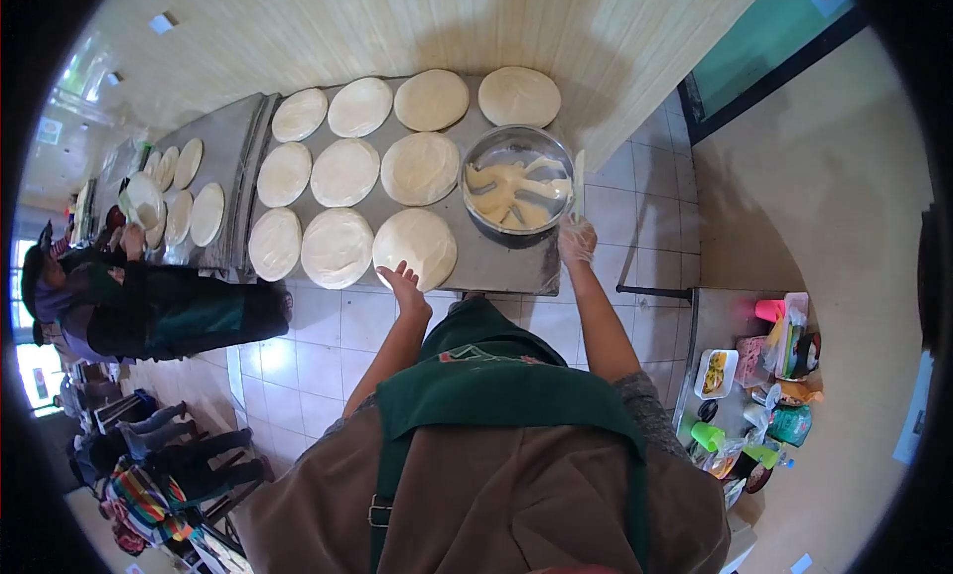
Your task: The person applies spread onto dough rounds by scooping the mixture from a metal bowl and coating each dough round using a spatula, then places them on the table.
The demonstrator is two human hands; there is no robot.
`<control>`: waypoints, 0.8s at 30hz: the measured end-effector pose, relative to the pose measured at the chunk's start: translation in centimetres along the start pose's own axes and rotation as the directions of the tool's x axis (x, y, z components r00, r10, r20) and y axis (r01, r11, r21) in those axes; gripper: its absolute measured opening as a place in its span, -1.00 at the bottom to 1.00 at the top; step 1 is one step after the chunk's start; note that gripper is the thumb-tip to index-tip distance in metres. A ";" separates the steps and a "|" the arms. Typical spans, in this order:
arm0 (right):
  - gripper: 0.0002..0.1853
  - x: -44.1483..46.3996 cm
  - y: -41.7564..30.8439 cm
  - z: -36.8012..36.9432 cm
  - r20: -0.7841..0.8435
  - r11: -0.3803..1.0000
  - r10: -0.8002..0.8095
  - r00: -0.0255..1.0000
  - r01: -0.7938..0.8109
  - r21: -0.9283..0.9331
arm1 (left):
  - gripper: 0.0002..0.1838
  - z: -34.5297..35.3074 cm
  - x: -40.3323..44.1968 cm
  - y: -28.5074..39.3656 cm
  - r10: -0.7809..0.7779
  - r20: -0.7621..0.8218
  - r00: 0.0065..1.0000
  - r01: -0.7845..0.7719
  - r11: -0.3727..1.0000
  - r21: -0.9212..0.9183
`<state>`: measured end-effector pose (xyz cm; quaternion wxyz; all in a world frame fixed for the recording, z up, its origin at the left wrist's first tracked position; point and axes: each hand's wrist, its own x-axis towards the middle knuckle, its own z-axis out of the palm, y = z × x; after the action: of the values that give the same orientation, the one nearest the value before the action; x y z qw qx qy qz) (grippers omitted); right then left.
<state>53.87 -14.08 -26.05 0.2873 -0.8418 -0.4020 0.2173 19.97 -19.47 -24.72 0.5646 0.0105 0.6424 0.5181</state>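
Note:
My left hand [405, 288] is open, its fingers spread over the near edge of a round, flat dough disc [415, 245]; whether they touch it I cannot tell. In a clear plastic glove, my right hand [577, 241] is closed around the lower end of a pale spatula [579, 177]. The spatula stands beside the right rim of a round metal bowl [518, 230]. Streaks of creamy, pale yellow paste [516, 189] coat the inside of that bowl. Several more dough discs [344, 172] lie in rows to the left, many with a glossy, smeared top.
The discs and bowl rest on a metal table [476, 261] against a wood-patterned wall [397, 28]. Leftward, a co-worker in an apron [189, 306] stands at another table [226, 157] with discs. At right, a side table [700, 321] holds a food tray [715, 374] and cups.

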 end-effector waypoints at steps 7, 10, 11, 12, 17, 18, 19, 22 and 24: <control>-0.65 -1.7 -1.2 1.4 -0.090 0.982 0.025 0.996 -0.007 0.191 | -0.06 3.1 -2.7 3.3 0.139 0.171 0.975 -0.164 0.976 0.145; -0.68 -4.3 0.4 0.0 -0.090 0.988 -0.011 0.996 0.024 0.150 | -0.18 4.5 -2.6 4.4 0.214 0.243 0.946 -0.259 0.950 0.175; -0.69 -5.6 0.7 -1.0 -0.054 0.989 0.019 0.998 -0.011 0.149 | -0.24 5.0 -2.7 4.7 0.238 0.282 0.929 -0.299 0.934 0.195; -0.70 -6.9 1.9 -1.6 -0.025 0.987 0.023 0.999 -0.019 0.158 | -0.29 5.5 -2.7 5.0 0.259 0.319 0.912 -0.336 0.917 0.215; -0.70 -10.5 3.0 -3.9 0.093 0.974 0.083 0.992 -0.100 0.205 | -0.54 11.4 -0.6 6.3 0.271 0.478 0.835 -0.448 0.841 0.305; -0.70 -10.6 3.0 -3.9 0.126 0.967 0.095 0.988 -0.122 0.223 | -0.60 13.1 0.8 6.3 0.251 0.521 0.816 -0.451 0.841 0.300; -0.70 -10.8 3.1 -4.0 0.160 0.960 0.107 0.981 -0.144 0.239 | -0.59 15.1 2.1 6.2 0.239 0.567 0.788 -0.474 0.824 0.311; -0.72 -11.0 3.5 -3.7 0.178 0.965 0.100 0.979 -0.139 0.224 | -0.59 22.4 6.4 5.6 0.101 0.644 0.759 -0.408 0.844 0.348; -0.68 -11.8 2.4 -4.7 0.145 0.963 0.110 0.983 -0.141 0.228 | -0.56 27.4 10.4 4.0 0.064 0.591 0.804 -0.375 0.825 0.422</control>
<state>51.13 -26.18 -22.60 0.3445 -0.8091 -0.3369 0.3365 34.11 6.55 -24.70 0.6343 0.3890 0.5605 0.3635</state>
